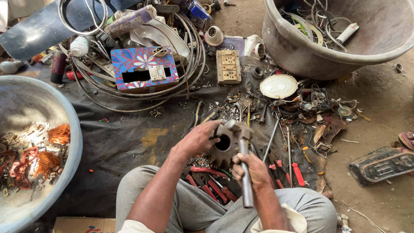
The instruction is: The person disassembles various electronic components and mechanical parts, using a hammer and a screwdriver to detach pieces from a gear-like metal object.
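Seen from above, seated cross-legged on bare ground before a dark tarp (129,142) strewn with scrap. Left hand (199,140) closed around the rim of a rusty toothed metal ring (223,149), steadying it upright on the tarp between the knees, apparently so it cannot shift under a blow. Right hand (251,169) wrapped tight about the handle of a steel hammer (241,149), head resting against the ring's top edge. Just beside the ring, red-handled pliers (211,181) and screwdrivers (297,172), laid within easy reach. To the left, a grey basin (75,138) holding tangled copper wire (58,133). Farther off, a blue floral box (142,69) amid loops of cable, a beige switch plate (228,66), a round white lid (278,86). At top right, a large grey tub (302,56) of loose wires.
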